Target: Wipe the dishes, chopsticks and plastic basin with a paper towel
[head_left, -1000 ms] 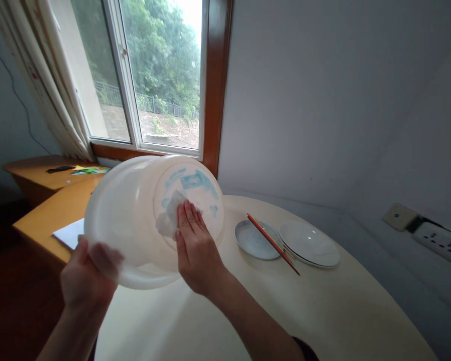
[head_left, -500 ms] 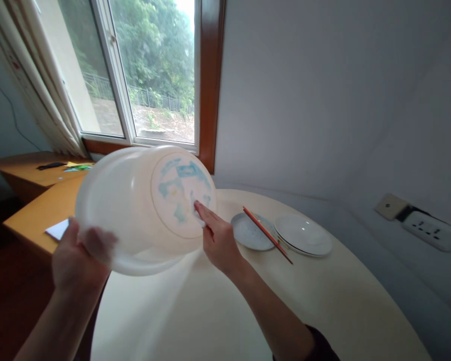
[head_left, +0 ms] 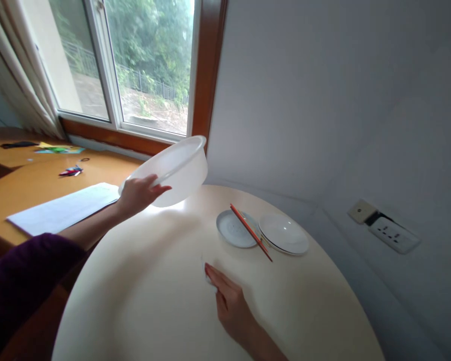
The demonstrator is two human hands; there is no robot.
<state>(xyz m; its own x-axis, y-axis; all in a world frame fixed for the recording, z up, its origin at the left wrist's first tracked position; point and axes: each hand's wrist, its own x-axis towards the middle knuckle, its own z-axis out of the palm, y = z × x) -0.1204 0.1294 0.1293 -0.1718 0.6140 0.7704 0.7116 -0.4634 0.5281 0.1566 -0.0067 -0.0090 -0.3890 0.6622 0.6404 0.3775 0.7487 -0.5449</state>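
A translucent white plastic basin [head_left: 186,175] is tilted over the far left of the round table, its opening toward the upper left. My left hand [head_left: 139,195] grips the near rim, thumb outside the wall. Over the middle of the table, my right hand [head_left: 233,306] pinches a small white tissue or cloth [head_left: 208,279]; its exact kind is unclear. Beyond that hand lies a pale grey plate [head_left: 235,230], with red-brown chopsticks [head_left: 250,230] resting across its right side. White plates [head_left: 285,233] are stacked to the right of it.
The cream round table [head_left: 154,301] stands against the wall. On the left, a wooden desk [head_left: 101,168] carries white paper [head_left: 65,205] and small coloured items [head_left: 72,171]. A socket panel [head_left: 394,234] is on the right wall, a window [head_left: 146,75] behind.
The basin has turned from showing its blue-marked underside to opening upward and moved to the table's far side. My right hand has left its bottom and come down nearer me, still pinching the white piece.
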